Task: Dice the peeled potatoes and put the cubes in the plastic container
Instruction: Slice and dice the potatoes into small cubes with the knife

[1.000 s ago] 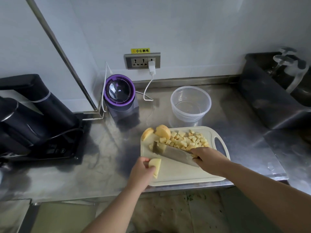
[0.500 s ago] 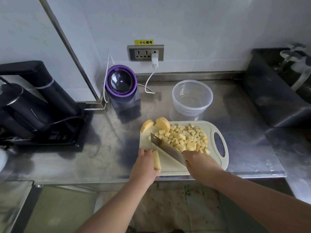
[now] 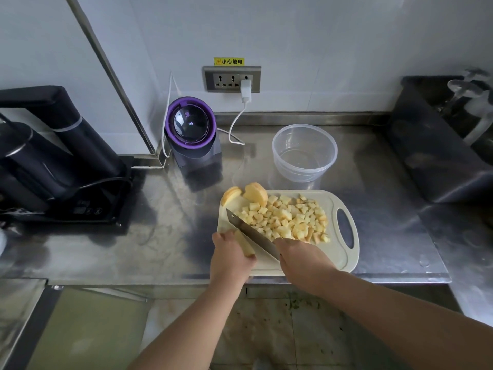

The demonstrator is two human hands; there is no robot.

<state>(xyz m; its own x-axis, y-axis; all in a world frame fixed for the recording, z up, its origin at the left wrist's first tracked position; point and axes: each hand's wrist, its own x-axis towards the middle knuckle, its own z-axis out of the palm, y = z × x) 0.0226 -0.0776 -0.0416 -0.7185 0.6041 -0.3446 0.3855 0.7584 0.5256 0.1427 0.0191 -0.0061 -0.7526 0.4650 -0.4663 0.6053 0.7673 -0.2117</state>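
A pale cutting board (image 3: 338, 260) lies at the counter's front edge. On it sits a heap of potato cubes (image 3: 289, 220), with two uncut potato pieces (image 3: 256, 194) at its far left corner. My left hand (image 3: 229, 259) holds a potato slab (image 3: 245, 245) on edge at the board's near left. My right hand (image 3: 302, 259) grips the handle of a cleaver (image 3: 252, 233), whose blade lies just right of the slab, its tip pointing away to the left. A clear plastic container (image 3: 304, 152) stands behind the board with nothing in it.
A purple-rimmed appliance (image 3: 190, 129) stands behind the board's left, its white cable running to a wall socket (image 3: 232, 79). A black kettle station (image 3: 50, 161) fills the left counter. A steel sink (image 3: 440, 145) sits at the right.
My left hand turned the potato slab from lying flat to standing on edge and moved it up to the blade. The cleaver swung from nearly level to a steeper diagonal beside the slab.
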